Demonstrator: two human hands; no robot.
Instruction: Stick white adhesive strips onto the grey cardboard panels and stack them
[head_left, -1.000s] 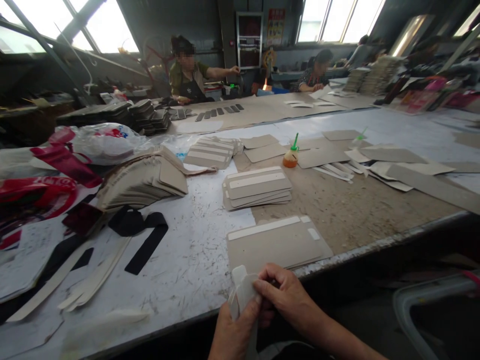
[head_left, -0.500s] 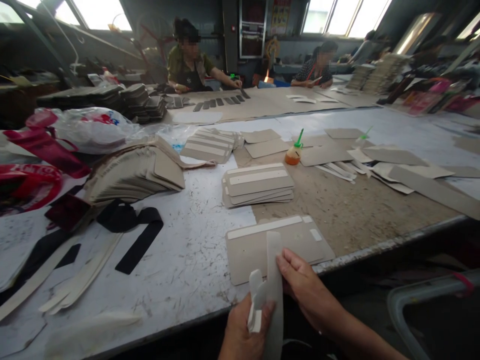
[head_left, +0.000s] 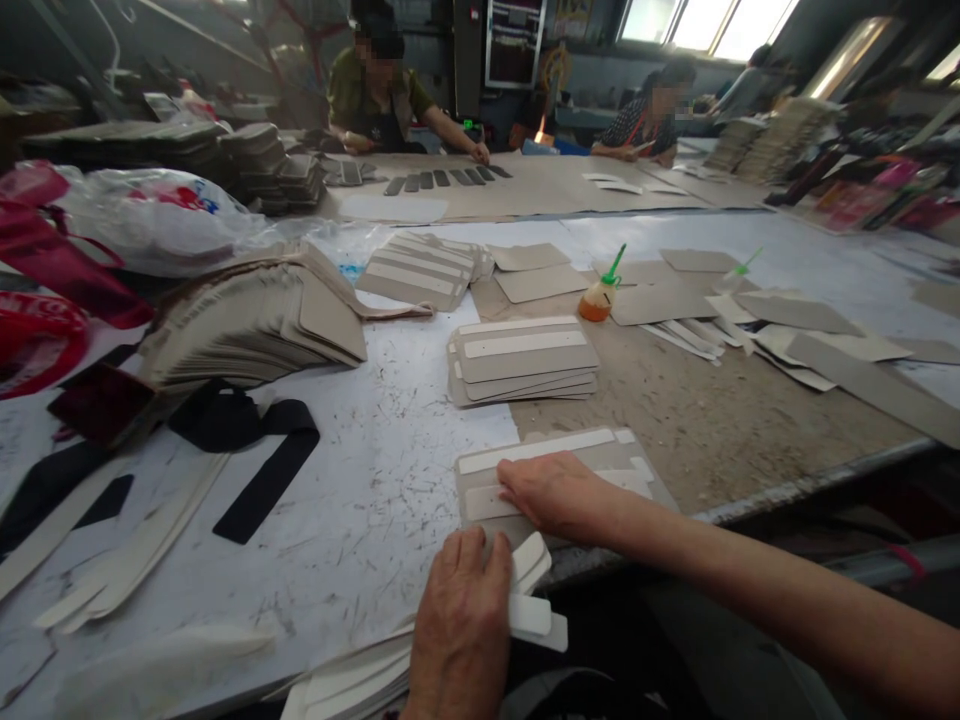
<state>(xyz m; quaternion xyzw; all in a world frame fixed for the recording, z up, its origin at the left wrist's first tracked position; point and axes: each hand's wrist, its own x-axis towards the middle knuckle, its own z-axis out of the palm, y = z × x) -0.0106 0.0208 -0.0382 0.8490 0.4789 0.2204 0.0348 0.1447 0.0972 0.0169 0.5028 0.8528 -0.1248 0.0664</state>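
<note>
At the table's near edge lies a beige-grey card board [head_left: 486, 480] with rounded corners and a long white strip [head_left: 551, 448] along its far side. My right hand [head_left: 559, 497] has its fingers together on a pale strip [head_left: 484, 503] lying across the board, below the white one. Close by, my left hand [head_left: 461, 620] is closed round a bundle of pale strips [head_left: 531, 614] at the edge. Their ends stick out on both sides of it. Just beyond the board sits a stack of similar cards [head_left: 525, 368] with a white strip on top.
A bottle of orange liquid with a green nozzle [head_left: 598, 297] stands behind the stack. Fanned cards [head_left: 300, 310], a black band [head_left: 274, 470] and loose strips [head_left: 142, 545] lie leftward. More cut cards [head_left: 795, 312] are at right. Two people [head_left: 386, 100] work across the table.
My right hand has moved forward and left onto the board, with a strip now laid across it. My left hand has shifted slightly left and lower with the bundle. The view has tilted down.
</note>
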